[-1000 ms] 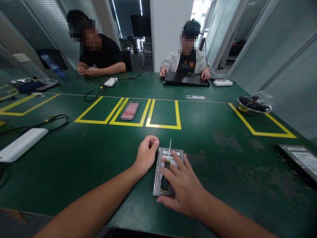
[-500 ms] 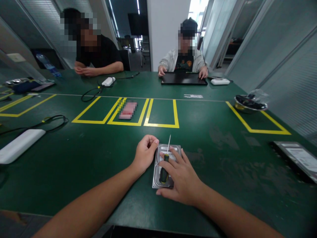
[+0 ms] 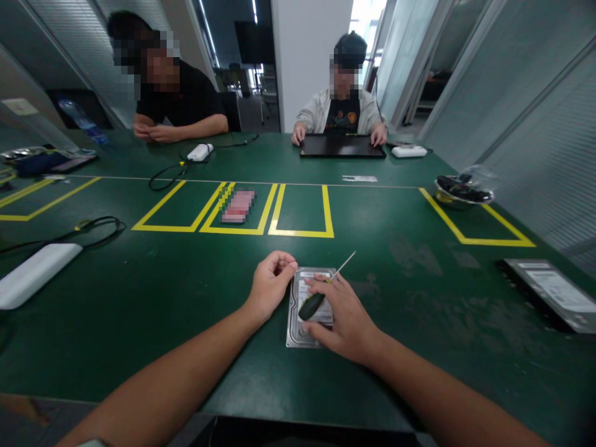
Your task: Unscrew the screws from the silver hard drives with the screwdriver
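A silver hard drive (image 3: 294,332) with a white label lies flat on the green table in front of me. At its far left corner is my left hand (image 3: 274,279), fingers curled, with thumb and forefinger pinched at the drive's edge. My right hand (image 3: 342,316) is over the drive's right side and holds a screwdriver (image 3: 311,307) among its fingers. The dark handle points down to the left across the label, and the thin metal shaft slants up to the right past the knuckles. Part of the label is covered by this hand.
A second hard drive (image 3: 554,288) lies at the right. Beyond are a bowl of dark items (image 3: 463,191), yellow tape outlines (image 3: 302,234) and a pink phone-like object (image 3: 238,207). A white power strip (image 3: 40,273) lies left. Two people sit opposite, one holding a black panel (image 3: 342,146).
The screwdriver has turned in my right hand, its tip swinging from nearly upright to the right. My right thumb has come up onto the drive. My left hand stays at the corner.
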Motion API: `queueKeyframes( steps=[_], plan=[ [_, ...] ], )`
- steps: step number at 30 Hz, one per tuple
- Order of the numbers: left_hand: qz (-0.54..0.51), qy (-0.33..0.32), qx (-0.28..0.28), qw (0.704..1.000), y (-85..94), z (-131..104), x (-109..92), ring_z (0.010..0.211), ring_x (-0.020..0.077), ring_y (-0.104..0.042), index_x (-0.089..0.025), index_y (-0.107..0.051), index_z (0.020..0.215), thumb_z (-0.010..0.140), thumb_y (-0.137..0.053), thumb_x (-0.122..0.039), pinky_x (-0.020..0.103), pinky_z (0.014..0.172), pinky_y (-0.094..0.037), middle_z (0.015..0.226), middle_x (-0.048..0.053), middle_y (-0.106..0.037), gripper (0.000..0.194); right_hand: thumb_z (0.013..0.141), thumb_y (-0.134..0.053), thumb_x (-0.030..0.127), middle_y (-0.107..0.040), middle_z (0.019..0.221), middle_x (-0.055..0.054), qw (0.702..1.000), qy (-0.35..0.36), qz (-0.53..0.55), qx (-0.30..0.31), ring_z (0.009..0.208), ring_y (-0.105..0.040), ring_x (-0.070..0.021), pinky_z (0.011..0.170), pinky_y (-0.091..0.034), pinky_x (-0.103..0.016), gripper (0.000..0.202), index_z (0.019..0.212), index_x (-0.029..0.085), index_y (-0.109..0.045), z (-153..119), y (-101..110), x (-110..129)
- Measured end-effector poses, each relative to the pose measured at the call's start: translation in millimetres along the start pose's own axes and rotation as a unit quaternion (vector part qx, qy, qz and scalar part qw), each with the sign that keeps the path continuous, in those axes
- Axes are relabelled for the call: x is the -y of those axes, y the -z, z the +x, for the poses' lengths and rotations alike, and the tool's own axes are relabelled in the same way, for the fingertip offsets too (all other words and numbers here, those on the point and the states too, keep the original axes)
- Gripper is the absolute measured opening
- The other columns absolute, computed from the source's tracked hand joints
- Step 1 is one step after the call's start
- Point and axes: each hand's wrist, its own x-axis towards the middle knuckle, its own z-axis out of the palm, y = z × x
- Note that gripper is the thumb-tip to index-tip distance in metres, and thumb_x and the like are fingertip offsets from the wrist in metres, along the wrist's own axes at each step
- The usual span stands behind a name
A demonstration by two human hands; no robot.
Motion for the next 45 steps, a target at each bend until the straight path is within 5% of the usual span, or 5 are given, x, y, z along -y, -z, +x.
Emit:
queueKeyframes(
  steps=[9,17,22,28,45],
  plan=[
    [-0.033,0.034,-0.005,0.999,1.8,2,-3,0.066,0.0116,-0.054,-0.015,-0.065,0.089,0.078,-0.069,-0.03,0.022,0.062,-0.042,0.075,0.0,-0.062,0.019,0.082,-0.058,0.017,-0.064,0.124,-0.011,0.999,0.036,0.022,-0.028,0.128,-0.052,-0.0241,0.113,-0.033,-0.053,0.037,0.116,0.023,-0.044,5,0,-16],
    [0.017,0.005,0.037,0.999,4.8,7,0,0.068,0.0132,-0.055,-0.016,-0.062,0.088,0.084,-0.061,-0.032,0.023,0.063,-0.041,0.075,0.0,-0.06,0.017,0.087,-0.056,0.022,-0.054,0.14,-0.014,0.999,-0.038,0.011,0.002,0.139,-0.04,-0.0263,0.116,-0.026,-0.057,0.024,0.108,0.021,-0.044,12,4,-29],
    [0.077,-0.019,0.034,0.996,6.5,7,1,0.069,0.0142,-0.057,-0.015,-0.063,0.087,0.087,-0.058,-0.03,0.024,0.064,-0.043,0.076,0.001,-0.062,0.015,0.086,-0.057,0.022,-0.056,0.135,-0.014,0.998,-0.052,0.025,0.012,0.129,-0.05,-0.0254,0.114,-0.031,-0.054,0.025,0.107,0.021,-0.044,14,6,-26],
    [0.095,-0.03,0.02,0.995,8.8,8,-1,0.07,0.0146,-0.057,-0.015,-0.063,0.085,0.089,-0.057,-0.032,0.025,0.065,-0.043,0.076,0.001,-0.062,0.018,0.085,-0.057,0.018,-0.055,0.133,-0.013,0.997,-0.052,0.055,-0.001,0.125,-0.051,-0.0234,0.106,-0.042,-0.044,0.025,0.107,0.022,-0.044,14,5,-24],
    [0.077,0.004,0.04,0.996,17.7,16,2,0.076,0.0187,-0.068,-0.014,-0.074,0.097,0.08,-0.069,-0.031,0.03,0.071,-0.053,0.091,0.009,-0.075,0.024,0.085,-0.057,0.018,-0.054,0.135,-0.013,0.998,-0.042,0.057,0.004,0.129,-0.048,-0.0252,0.107,-0.042,-0.047,0.024,0.105,0.021,-0.045,12,5,-22]
  ],
)
